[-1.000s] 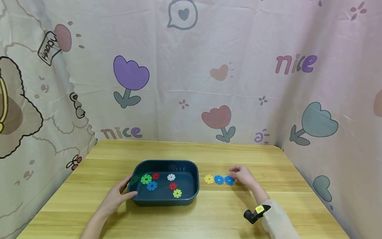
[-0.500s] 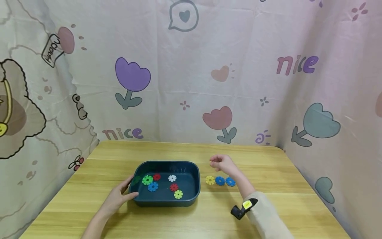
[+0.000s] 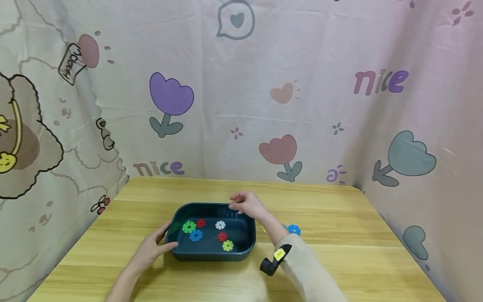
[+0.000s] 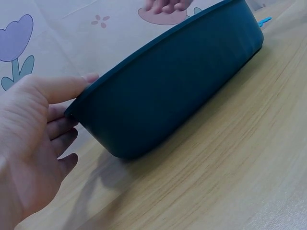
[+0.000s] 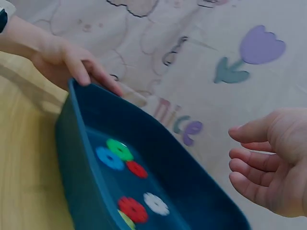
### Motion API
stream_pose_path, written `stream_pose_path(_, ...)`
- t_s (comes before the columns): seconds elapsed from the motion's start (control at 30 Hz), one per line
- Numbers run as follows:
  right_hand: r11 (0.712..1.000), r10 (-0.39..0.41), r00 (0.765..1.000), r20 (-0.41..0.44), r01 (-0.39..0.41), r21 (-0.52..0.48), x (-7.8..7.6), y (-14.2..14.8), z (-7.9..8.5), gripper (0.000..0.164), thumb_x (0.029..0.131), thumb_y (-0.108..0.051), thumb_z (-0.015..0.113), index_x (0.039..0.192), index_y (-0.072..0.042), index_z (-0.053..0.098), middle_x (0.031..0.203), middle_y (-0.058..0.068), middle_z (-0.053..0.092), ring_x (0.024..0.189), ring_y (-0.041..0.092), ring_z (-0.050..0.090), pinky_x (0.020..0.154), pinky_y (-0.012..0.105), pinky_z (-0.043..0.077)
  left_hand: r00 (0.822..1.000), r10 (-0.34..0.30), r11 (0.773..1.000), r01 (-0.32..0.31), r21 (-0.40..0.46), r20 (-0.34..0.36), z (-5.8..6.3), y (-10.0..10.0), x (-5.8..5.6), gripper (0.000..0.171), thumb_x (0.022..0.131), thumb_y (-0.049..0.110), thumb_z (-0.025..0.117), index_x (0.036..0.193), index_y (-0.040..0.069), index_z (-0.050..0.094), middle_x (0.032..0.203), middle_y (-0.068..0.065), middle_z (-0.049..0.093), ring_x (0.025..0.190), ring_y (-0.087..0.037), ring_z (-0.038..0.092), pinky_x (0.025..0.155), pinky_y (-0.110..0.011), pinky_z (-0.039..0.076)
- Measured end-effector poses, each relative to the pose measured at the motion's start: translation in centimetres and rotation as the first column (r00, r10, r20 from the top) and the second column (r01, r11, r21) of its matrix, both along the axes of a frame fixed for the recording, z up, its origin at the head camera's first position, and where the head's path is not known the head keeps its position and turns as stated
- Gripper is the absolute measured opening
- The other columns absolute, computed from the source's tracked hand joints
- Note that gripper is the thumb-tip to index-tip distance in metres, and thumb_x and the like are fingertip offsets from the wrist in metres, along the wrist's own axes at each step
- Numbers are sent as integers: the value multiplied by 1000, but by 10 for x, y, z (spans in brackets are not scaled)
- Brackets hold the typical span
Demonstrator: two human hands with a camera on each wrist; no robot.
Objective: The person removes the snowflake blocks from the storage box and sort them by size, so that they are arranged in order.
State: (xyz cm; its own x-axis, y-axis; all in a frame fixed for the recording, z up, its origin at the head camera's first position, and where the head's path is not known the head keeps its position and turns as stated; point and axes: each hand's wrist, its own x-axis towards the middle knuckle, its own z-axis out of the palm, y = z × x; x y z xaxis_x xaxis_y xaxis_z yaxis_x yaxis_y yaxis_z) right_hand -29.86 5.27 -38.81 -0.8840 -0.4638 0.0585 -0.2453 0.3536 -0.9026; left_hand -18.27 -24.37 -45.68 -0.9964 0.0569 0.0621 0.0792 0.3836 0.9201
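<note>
Your left hand [image 3: 149, 250] is gripping the dark tray [image 3: 211, 256] at its left end—likely bracing it against sliding—while your empty right hand [image 3: 249, 205], fingers loosely bent, is hovering by the far rim, coloured discs [image 3: 196, 236] lying inside.

A small curtained nook where tabletop handwork is recorded; whether it stands in a home or a studio cannot be told. Pale, creased cloth [image 3: 234, 84] hangs like walls past the far, left and right edges of a light wood-grain surface [image 3: 215, 281]. Its cartoon print includes a purple tulip [image 3: 171, 94], a pink heart [image 3: 283, 93] and the word "nice" [image 3: 381, 82]. A black camera [image 3: 273, 262] sits at the wrist of a beige sleeve [image 3: 309, 268].
</note>
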Motion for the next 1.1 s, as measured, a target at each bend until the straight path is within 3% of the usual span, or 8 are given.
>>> stream_pose_path(0.2, 1000, 23, 999, 25, -23, -10, 5, -39, -9, 32, 85, -10, 67, 114, 3, 61, 91, 7, 62, 81, 23, 61, 76, 44, 51, 1000, 0, 1000, 0, 14, 1, -1, 0, 0, 73, 86, 13, 66, 144, -4, 25, 147, -29, 19, 133, -47, 15, 104, -54, 18)
stream_pose_path(0.37, 1000, 25, 999, 25, -25, 1, 10, -67, -21, 33, 83, -11, 70, 112, 3, 61, 85, 2, 61, 72, 13, 57, 74, 37, 52, 1000, 7, 1000, -7, 17, 5, 0, 0, 1, 72, 86, 13, 65, 144, -4, 25, 147, -29, 19, 133, -47, 15, 104, -55, 18)
stream_pose_path(0.63, 1000, -8, 998, 69, 10, -21, 11, -101, -39, 30, 80, -8, 72, 107, 2, 63, 81, 0, 62, 69, 15, 59, 67, 28, 51, 1000, 10, 1000, -10, 18, -1, 0, 1, 1, 71, 86, 13, 65, 144, -4, 27, 147, -28, 20, 134, -45, 16, 105, -54, 18)
stream_pose_path(0.87, 998, -48, 998, 28, 46, 52, 16, -119, -54, 29, 78, -7, 74, 104, 2, 65, 77, -1, 63, 68, 12, 59, 64, 26, 50, 1000, 5, 1000, -5, 6, 7, 0, 1, 2, 71, 86, 14, 65, 144, -3, 27, 147, -28, 20, 133, -45, 17, 104, -54, 21)
stream_pose_path(1.1, 988, -62, 997, -37, 67, 139, 20, -128, -61, 30, 78, -10, 74, 105, 0, 65, 86, 3, 63, 77, 14, 58, 70, 28, 50, 1000, 6, 1000, -6, 7, -7, -2, 0, 1, 70, 86, 13, 65, 143, -4, 28, 146, -27, 22, 133, -45, 18, 103, -55, 22)
